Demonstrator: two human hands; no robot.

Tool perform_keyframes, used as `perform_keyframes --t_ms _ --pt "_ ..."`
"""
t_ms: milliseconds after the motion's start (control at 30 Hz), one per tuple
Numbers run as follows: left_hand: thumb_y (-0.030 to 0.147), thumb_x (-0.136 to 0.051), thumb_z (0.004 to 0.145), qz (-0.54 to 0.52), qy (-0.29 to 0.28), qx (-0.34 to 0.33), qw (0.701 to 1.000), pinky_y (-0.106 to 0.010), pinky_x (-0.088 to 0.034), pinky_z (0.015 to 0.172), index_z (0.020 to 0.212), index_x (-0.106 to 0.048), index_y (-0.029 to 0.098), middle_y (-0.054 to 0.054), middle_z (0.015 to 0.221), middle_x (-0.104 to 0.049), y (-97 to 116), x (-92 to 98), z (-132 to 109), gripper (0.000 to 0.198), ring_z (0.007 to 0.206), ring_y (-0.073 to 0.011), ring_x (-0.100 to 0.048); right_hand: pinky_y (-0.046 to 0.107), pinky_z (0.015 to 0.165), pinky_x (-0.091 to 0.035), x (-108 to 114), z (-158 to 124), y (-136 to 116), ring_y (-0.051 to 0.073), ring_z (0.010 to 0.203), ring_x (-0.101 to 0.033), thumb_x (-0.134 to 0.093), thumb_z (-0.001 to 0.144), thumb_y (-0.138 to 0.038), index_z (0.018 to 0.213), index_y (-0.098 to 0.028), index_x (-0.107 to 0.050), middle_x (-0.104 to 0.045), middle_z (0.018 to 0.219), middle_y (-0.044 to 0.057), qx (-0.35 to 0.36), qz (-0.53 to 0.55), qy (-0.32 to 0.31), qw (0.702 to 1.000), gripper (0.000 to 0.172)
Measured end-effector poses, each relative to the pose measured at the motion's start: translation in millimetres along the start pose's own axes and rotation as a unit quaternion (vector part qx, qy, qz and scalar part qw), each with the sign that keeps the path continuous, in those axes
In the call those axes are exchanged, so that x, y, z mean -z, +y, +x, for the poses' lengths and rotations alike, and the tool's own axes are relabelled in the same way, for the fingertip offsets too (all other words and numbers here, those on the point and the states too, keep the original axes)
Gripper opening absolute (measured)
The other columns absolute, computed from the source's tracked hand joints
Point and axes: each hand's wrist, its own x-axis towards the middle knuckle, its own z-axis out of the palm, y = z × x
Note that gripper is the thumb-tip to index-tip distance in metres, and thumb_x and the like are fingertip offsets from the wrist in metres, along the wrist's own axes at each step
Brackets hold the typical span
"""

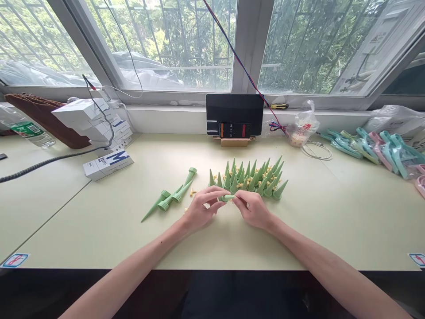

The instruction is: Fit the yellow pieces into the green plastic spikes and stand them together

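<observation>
Between my two hands lies a green plastic plant-watering spike (227,198), partly covered by fingers. My left hand (206,204) grips its wider end with thumb and fingers. Pinched at the other end are the fingers of my right hand (251,207). Just beyond stand several green spikes (252,177) in close rows, points up, with small yellow valve pieces among them. To the left of my left hand, several loose green spikes (172,197) with ribbed caps lie crossed on the table. A small yellow valve (192,192) rests beside them.
A phone showing a timer (235,130) leans against a black tablet (212,110) at the back. White boxes (108,165) and a plastic bottle (33,133) stand left. A bagged cup (300,128), a coiled cable (317,151) and pastel plastic hangers (381,148) lie right.
</observation>
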Motion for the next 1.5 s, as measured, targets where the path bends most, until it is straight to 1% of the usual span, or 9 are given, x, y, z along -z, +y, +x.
perform_keyframes --t_ms 133,333,500,600,733,867,1067,1200,1500 --pt "0.027 -0.06 0.095 0.016 0.007 -0.004 1.0 -0.021 -0.055 0.053 0.114 -0.072 0.02 -0.01 0.109 -0.069 -0.5 -2.4 -0.4 0.023 0.06 -0.0076 -0.057 0.026 0.049 -0.032 -0.1 1.6 -1.7 0.012 0.05 -0.037 -0.04 0.104 -0.039 0.072 -0.02 -0.05 -0.047 0.059 -0.002 -0.012 0.005 0.002 1.0 0.038" --pt "0.028 -0.068 0.089 0.038 0.023 0.018 0.999 -0.022 -0.053 0.054 0.109 -0.071 0.017 -0.006 0.089 -0.068 1.6 -3.3 0.3 0.023 0.058 -0.0087 -0.056 0.027 0.051 -0.034 -0.9 2.1 -0.1 0.013 0.052 -0.04 -0.041 0.104 -0.036 0.078 -0.019 -0.057 -0.05 0.061 -0.001 -0.039 -0.004 0.02 0.999 0.035" --pt "0.031 -0.072 0.085 0.016 0.043 0.055 0.997 -0.022 -0.053 0.052 0.103 -0.071 0.015 -0.004 0.08 -0.068 5.6 0.3 1.8 0.025 0.056 -0.009 -0.056 0.026 0.053 -0.041 -1.9 0.5 1.1 0.013 0.053 -0.047 -0.052 0.1 -0.036 0.1 -0.019 -0.061 -0.057 0.068 -0.001 -0.038 -0.005 0.036 0.999 0.019" --pt "0.035 -0.074 0.083 -0.005 0.054 0.086 0.995 -0.022 -0.053 0.05 0.102 -0.07 0.014 -0.002 0.072 -0.067 7.2 1.7 2.1 0.028 0.053 -0.0098 -0.057 0.028 0.055 -0.046 -2.0 -0.4 3.0 0.013 0.056 -0.052 -0.056 0.098 -0.036 0.11 -0.019 -0.06 -0.065 0.082 0.004 -0.017 -0.017 0.036 0.999 0.02" --pt "0.038 -0.072 0.085 -0.035 0.039 0.114 0.992 -0.023 -0.054 0.051 0.104 -0.07 0.013 -0.002 0.067 -0.068 9.6 2.9 2.8 0.03 0.053 -0.0118 -0.06 0.029 0.058 -0.048 -1.5 -0.4 6.3 0.015 0.06 -0.056 -0.054 0.101 -0.034 0.108 -0.02 -0.061 -0.066 0.087 0.006 0.015 -0.038 0.018 0.999 0.018" --pt "0.038 -0.07 0.087 -0.052 0.022 0.121 0.991 -0.023 -0.055 0.052 0.103 -0.071 0.014 -0.006 0.079 -0.073 11.7 3.5 3.4 0.029 0.059 -0.013 -0.063 0.029 0.059 -0.046 -2.0 -0.1 8.4 0.017 0.064 -0.058 -0.049 0.103 -0.033 0.103 -0.019 -0.061 -0.065 0.082 0.006 0.033 -0.052 0.018 0.998 0.018" --pt "0.034 -0.072 0.085 -0.023 0.012 0.097 0.995 -0.023 -0.056 0.053 0.102 -0.071 0.014 -0.003 0.076 -0.07 6.6 3.0 2.4 0.026 0.055 -0.0105 -0.059 0.028 0.056 -0.039 -1.5 -1.1 8.5 0.016 0.06 -0.052 -0.034 0.107 -0.033 0.084 -0.019 -0.055 -0.06 0.073 0.004 0.049 -0.088 -0.038 0.994 0.034" --pt "0.033 -0.074 0.083 -0.032 0.033 0.08 0.996 -0.024 -0.057 0.052 0.103 -0.072 0.016 -0.004 0.086 -0.067 -1.0 1.1 0.9 0.026 0.055 -0.0091 -0.058 0.028 0.056 -0.039 -1.7 -1.0 6.7 0.015 0.058 -0.049 -0.031 0.107 -0.035 0.082 -0.019 -0.053 -0.057 0.069 0.002 0.023 -0.044 -0.047 0.998 0.037" --pt "0.023 -0.066 0.09 -0.026 0.024 0.021 0.999 -0.019 -0.056 0.051 0.109 -0.072 0.02 -0.006 0.1 -0.067 -5.4 -0.8 1.0 0.02 0.06 -0.0074 -0.057 0.025 0.053 -0.035 -2.1 2.1 1.4 0.012 0.05 -0.041 -0.037 0.105 -0.038 0.078 -0.019 -0.054 -0.045 0.057 -0.004 -0.07 0.09 -0.065 0.991 0.038"
